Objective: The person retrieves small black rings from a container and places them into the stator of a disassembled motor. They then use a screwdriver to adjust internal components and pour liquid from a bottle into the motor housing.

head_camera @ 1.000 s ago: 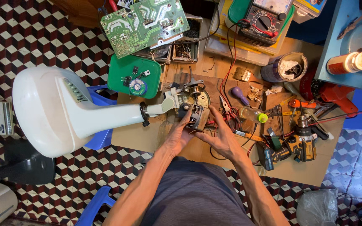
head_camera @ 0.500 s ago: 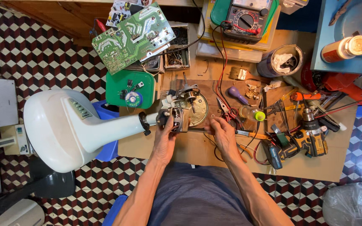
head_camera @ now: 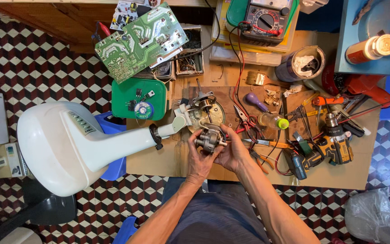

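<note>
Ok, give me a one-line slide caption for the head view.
Both hands, left hand and right hand, hold a small fan motor beside a white fan stand on a cluttered workbench.

My one camera sits on the head, looking straight down from fairly high over the workbench (head_camera: 339, 176); my forearms enter from the near edge, floor (head_camera: 32, 58) showing left.

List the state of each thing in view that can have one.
Left hand: gripping the fan motor.
Right hand: gripping the fan motor.
Fan motor: held above the bench.
White fan stand: lying on its side.
Circuit board: propped, bare.
Canister: open.
</note>
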